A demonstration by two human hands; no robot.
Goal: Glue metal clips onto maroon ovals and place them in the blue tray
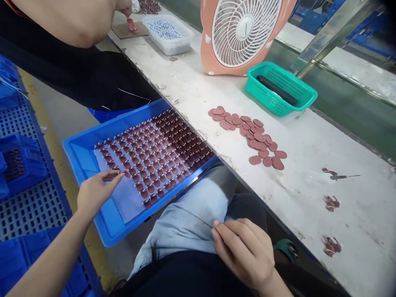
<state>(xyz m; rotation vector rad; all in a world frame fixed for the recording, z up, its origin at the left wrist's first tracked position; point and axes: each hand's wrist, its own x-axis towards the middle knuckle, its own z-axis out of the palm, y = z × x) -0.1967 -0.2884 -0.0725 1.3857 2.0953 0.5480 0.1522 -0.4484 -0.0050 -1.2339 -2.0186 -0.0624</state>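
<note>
A blue tray (81, 145) rests on my lap, lined with a clear sheet and filled with rows of small dark red pieces (154, 152). My left hand (95, 190) reaches into its near left side, fingers pinched on one of the red pieces at the end of a row. My right hand (244, 249) lies on my lap over the pale cloth, fingers loosely curled, and what they hold, if anything, is hidden. A loose pile of flat red oval pieces (249, 134) lies on the white table (309, 148) beyond the tray.
A pink fan (241, 33) and a green basket (280, 88) stand at the table's back. A white tray of small parts (168, 33) sits further left by another person's arm (68, 18). Blue crates (21, 165) line the floor at left. Red scraps (331, 202) dot the table.
</note>
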